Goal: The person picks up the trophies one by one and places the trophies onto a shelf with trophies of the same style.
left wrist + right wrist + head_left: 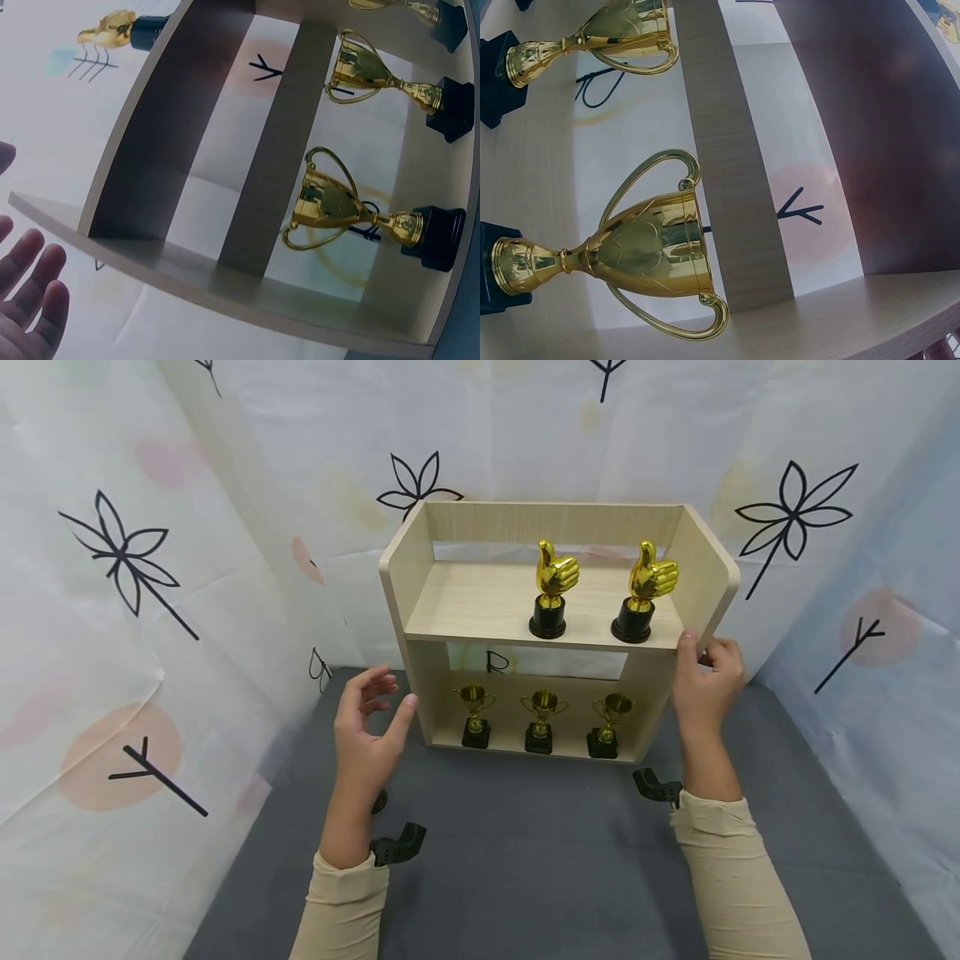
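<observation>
A pale wooden two-tier shelf (472, 597) stands upright on the table. On its upper tier are two golden thumbs-up trophies, one right of centre (557, 575) and one near the right panel (652, 581), both on round black bases. Three golden two-handled trophy cups, left (474, 697), middle (542, 706) and right (611, 714), line the lower tier on square black bases. My right hand (705, 689) grips the right side panel, thumb at the front by the middle board. Beside the left panel, my left hand (367, 722) holds nothing, its fingers loosely bent and apart from the wood.
Dark grey cloth (525, 860) covers the table. White patterned fabric (247, 527) hangs behind the shelf and along both sides. Black mounts sit at the left wrist (401, 845) and right wrist (656, 785). A small dark round object (380, 802) is partly hidden by the left wrist.
</observation>
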`<state>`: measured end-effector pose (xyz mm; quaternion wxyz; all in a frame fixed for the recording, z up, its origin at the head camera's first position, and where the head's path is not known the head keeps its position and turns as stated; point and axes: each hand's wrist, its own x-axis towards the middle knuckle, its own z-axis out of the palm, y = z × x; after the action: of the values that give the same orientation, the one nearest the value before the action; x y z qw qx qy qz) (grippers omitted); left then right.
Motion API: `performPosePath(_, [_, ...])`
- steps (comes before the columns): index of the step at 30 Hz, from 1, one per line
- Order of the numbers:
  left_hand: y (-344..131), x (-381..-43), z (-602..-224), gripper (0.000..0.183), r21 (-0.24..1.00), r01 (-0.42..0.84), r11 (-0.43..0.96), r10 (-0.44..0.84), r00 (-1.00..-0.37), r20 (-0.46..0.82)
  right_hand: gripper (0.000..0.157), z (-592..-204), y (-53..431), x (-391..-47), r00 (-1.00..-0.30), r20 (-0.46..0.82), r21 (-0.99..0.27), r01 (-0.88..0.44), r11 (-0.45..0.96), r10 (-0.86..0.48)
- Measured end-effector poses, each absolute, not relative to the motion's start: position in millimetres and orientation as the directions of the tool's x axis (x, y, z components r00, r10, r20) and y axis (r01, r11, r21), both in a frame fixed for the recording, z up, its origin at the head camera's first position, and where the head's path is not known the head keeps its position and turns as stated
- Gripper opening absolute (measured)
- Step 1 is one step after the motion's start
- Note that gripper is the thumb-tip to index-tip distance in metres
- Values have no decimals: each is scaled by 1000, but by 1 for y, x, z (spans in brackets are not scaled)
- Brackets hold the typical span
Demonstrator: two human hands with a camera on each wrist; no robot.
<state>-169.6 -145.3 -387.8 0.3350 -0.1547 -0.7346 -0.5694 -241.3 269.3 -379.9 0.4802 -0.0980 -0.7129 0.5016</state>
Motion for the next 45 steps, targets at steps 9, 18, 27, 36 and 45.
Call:
performPosePath(9, [-156, -165, -398, 44, 735, 587, 338, -180, -727, 663, 42, -380, 269, -241, -521, 587, -808, -337, 483, 620])
performPosePath(18, [-168, -159, -407, 41, 734, 558, 387, -229, -713, 662, 42, -378, 268, -241, -514, 601, -799, -359, 482, 612])
performPosePath(27, [-180, -148, -414, 38, 770, 506, 389, -256, -743, 618, 42, -379, 268, -241, -520, 589, -808, -355, 471, 619])
performPosePath(36, [-193, -147, -427, 37, 766, 473, 435, -272, -742, 612, 40, -379, 268, -241, -524, 587, -809, -351, 471, 618])
performPosePath(45, [-204, -145, -435, 38, 799, 409, 441, -303, -770, 561, 42, -379, 268, -241, -517, 587, -809, -351, 471, 623])
